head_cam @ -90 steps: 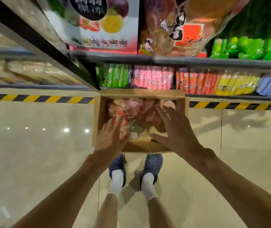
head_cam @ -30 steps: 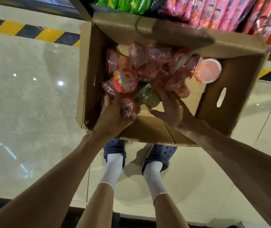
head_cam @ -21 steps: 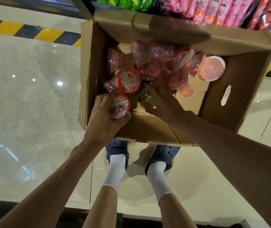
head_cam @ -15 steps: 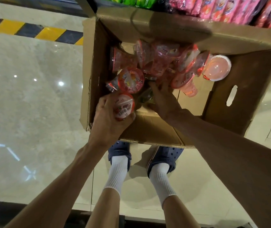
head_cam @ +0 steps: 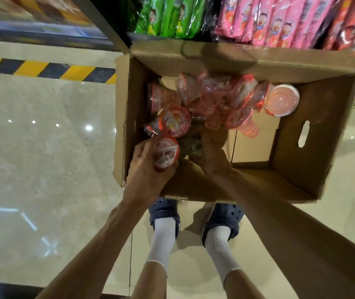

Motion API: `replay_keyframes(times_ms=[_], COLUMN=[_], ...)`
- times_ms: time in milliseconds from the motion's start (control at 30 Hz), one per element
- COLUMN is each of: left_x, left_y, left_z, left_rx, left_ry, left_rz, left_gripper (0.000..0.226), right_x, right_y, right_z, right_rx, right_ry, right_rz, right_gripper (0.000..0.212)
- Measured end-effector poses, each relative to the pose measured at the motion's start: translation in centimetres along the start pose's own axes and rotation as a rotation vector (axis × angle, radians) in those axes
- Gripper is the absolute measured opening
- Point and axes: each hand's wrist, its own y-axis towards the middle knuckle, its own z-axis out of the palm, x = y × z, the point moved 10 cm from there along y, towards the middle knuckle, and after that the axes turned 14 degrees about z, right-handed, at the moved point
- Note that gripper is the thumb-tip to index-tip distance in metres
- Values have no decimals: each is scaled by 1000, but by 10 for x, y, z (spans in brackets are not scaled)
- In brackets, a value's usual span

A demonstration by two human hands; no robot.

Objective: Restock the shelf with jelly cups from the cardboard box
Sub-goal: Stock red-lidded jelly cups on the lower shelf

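Our left hand (head_cam: 148, 169) clenched round a jelly cup (head_cam: 165, 153), our right hand's (head_cam: 212, 157) grip unclear, inside the cardboard box (head_cam: 301, 165).

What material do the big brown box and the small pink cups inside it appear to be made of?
The big brown box looks like matte corrugated cardboard: folded flaps, a torn raw edge, a punched handle slot. The small pink cups look like thin clear glossy plastic: highlights, and contents showing through. The printed lid of the cup in the left hand is probably film or foil.
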Motion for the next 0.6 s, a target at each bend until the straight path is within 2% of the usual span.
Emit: replay_keyframes(times_ms=[167, 300, 433, 600], left_x=[1, -14, -55, -121], left_y=[-2, -1, 4, 13], left_z=[1, -8, -24, -57], left_rx=[-5, -7, -3, -48], left_ry=[-33, -57, -81, 8], left_rz=[-23, -63, 3, 153], left_gripper=[81, 82, 82, 82], right_x=[-19, -13, 5, 43], right_y=[-14, -35, -66, -123], right_z=[-24, -69, -117, -185], right_rx=[-41, -84, -55, -140], right_ry=[114, 80, 95, 179], right_rz=[70, 18, -36, -120], right_gripper=[73, 79, 80, 80])
